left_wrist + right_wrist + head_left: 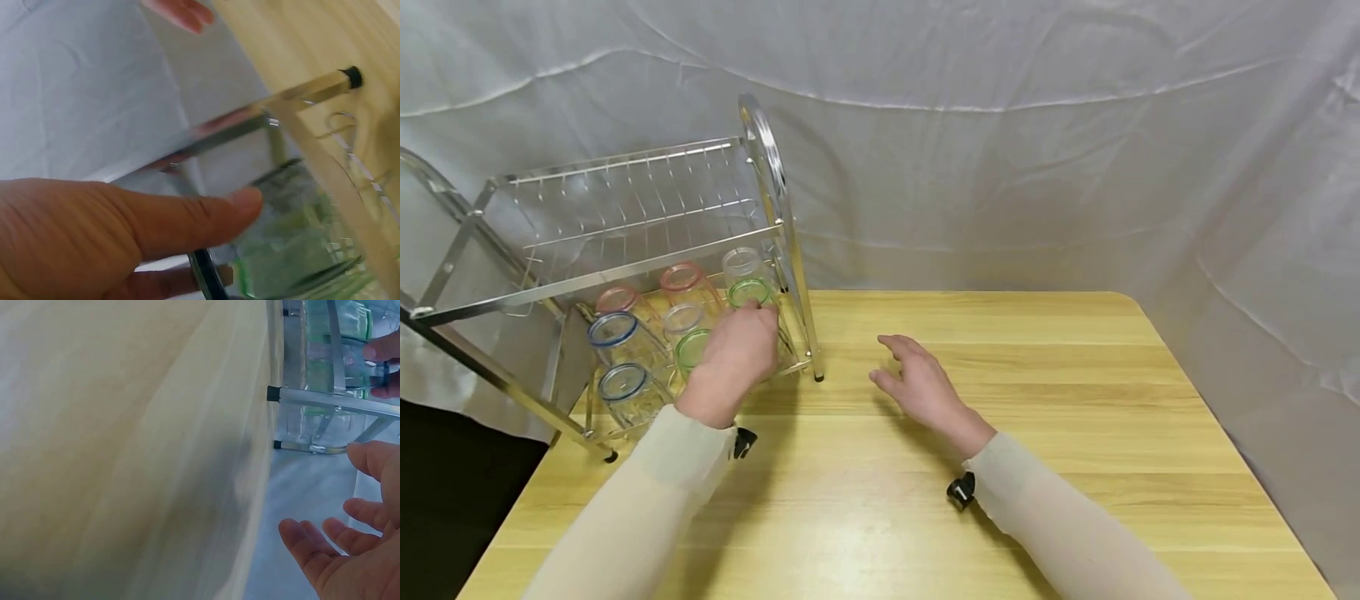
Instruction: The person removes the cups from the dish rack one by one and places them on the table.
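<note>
At the front right of the metal rack's (800, 287) lower shelf, my left hand (741, 352) pinches the dark blue rim of a glass (207, 275) between thumb and fingers. The hand hides most of this glass in the head view; the right wrist view shows its clear body (355, 370) among green glasses. Just behind the hand stands a green-rimmed glass (750, 292), and to its left another green-rimmed glass (692, 346). My right hand (921, 385) hovers over the table right of the rack, fingers loosely spread, holding nothing.
Two blue-rimmed glasses stand at the shelf's left, the nearer glass (623, 383) by the front. Pink-rimmed glasses (683, 277) and a clear glass (742, 262) stand behind. The wire upper tier (647, 221) hangs over them. Grey cloth (1000, 183) surrounds the wooden table (1075, 400).
</note>
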The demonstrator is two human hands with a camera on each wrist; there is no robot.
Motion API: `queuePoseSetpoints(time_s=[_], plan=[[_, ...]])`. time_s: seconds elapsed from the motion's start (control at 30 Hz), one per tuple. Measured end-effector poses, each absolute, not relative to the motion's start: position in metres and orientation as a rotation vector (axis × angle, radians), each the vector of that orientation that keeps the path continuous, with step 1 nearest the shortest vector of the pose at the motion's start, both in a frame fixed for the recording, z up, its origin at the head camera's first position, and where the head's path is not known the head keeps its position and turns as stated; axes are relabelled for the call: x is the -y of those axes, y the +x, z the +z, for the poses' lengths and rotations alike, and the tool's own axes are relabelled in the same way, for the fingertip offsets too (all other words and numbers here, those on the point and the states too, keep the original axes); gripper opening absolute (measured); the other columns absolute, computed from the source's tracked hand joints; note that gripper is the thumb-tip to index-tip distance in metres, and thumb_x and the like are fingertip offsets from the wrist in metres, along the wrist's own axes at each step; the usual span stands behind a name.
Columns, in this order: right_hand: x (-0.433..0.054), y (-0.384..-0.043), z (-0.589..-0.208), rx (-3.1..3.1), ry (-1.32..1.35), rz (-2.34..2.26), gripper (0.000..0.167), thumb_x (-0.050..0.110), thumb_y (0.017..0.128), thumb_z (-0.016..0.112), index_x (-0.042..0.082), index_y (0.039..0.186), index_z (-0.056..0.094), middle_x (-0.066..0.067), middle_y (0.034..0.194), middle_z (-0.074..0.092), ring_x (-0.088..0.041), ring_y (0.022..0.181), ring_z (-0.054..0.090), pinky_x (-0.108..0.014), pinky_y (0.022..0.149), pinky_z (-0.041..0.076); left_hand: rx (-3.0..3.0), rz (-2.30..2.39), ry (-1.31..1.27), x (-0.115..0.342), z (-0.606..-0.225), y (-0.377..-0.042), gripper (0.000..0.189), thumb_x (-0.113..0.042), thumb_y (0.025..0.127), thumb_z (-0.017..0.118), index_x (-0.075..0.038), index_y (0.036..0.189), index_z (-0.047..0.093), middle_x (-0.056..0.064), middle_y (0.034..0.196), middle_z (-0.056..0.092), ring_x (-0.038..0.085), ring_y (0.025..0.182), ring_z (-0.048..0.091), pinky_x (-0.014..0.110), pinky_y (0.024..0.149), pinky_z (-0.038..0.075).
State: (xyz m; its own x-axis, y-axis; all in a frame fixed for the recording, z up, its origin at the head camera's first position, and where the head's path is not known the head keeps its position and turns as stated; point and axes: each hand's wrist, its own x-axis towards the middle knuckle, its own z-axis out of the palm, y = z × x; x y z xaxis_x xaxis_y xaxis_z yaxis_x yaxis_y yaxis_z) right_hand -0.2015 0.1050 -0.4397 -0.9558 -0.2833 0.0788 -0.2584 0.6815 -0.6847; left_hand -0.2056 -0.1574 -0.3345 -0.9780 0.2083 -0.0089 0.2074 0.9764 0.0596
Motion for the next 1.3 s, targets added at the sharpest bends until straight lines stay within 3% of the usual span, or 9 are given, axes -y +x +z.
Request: queuePoseSetpoints(time_s=[0.2,0.33,0.47,0.73,0.9,1.1,1.3], plan=[[-0.106,-0.203,-0.434,-2.819,-0.462,-1.212,0.064,0.03,0.102,0.072,0.014,0.159,0.047,-0.009,0.164,0.045,-0.035,0.135,0.06,-0.049,0.104,0.057,-3.205,0.149,0.274,0.147,-0.311,-0.179,0.045,0.004,0.087,0.062,0.007,0.132,0.062,0.033,0.126,0.06,0.052,0.101,0.062,0.06,0.082,0.058],[-0.113,-0.204,-0.429,-2.742,-0.453,-1.313,0.064,0.027,0.101,0.073,0.018,0.159,0.048,-0.005,0.165,0.043,-0.031,0.139,0.056,-0.047,0.105,0.057,-3.222,0.223,0.292,0.139,-0.298,-0.161,0.041,-0.007,0.088,0.076,0.003,0.126,0.065,0.029,0.124,0.062,0.05,0.097,0.062,0.061,0.075,0.058],[-0.124,-0.203,-0.425,-2.649,-0.453,-1.446,0.064,0.025,0.101,0.073,0.022,0.159,0.047,-0.002,0.166,0.042,-0.032,0.144,0.051,-0.048,0.11,0.055,-3.18,0.36,0.32,0.13,-0.294,-0.155,0.052,-0.017,0.086,0.086,-0.001,0.131,0.064,0.024,0.125,0.065,0.049,0.099,0.066,0.061,0.08,0.058],[-0.143,-0.2,-0.43,-2.5,-0.416,-1.628,0.064,0.028,0.101,0.073,0.03,0.159,0.046,0.001,0.167,0.041,-0.031,0.146,0.05,-0.055,0.11,0.053,-3.004,0.772,0.347,0.12,-0.317,-0.158,0.059,-0.02,0.088,0.087,-0.005,0.138,0.059,0.024,0.136,0.058,0.042,0.114,0.064,0.056,0.096,0.055],[-0.15,-0.198,-0.432,-2.383,-0.386,-1.769,0.063,0.027,0.103,0.071,0.025,0.16,0.046,-0.002,0.166,0.043,-0.032,0.146,0.052,-0.049,0.109,0.055,-2.876,1.017,0.289,0.11,-0.34,-0.165,0.061,-0.021,0.089,0.087,-0.011,0.14,0.055,0.02,0.137,0.052,0.036,0.11,0.06,0.054,0.095,0.053],[-0.153,-0.196,-0.434,-2.114,-0.374,-1.969,0.067,0.032,0.104,0.068,0.017,0.163,0.04,-0.009,0.168,0.037,-0.038,0.149,0.046,-0.041,0.107,0.056,-2.747,1.286,0.307,0.104,-0.369,-0.175,0.061,-0.021,0.09,0.086,-0.011,0.14,0.053,0.017,0.144,0.05,0.037,0.125,0.055,0.055,0.105,0.05],[-0.156,-0.195,-0.435,-1.979,-0.364,-2.023,0.069,0.031,0.105,0.067,0.02,0.165,0.035,-0.012,0.171,0.03,-0.041,0.148,0.045,-0.048,0.107,0.056,-2.582,1.507,0.345,0.097,-0.392,-0.183,0.062,-0.02,0.091,0.085,-0.011,0.141,0.051,0.012,0.15,0.05,0.04,0.135,0.054,0.055,0.104,0.054]])
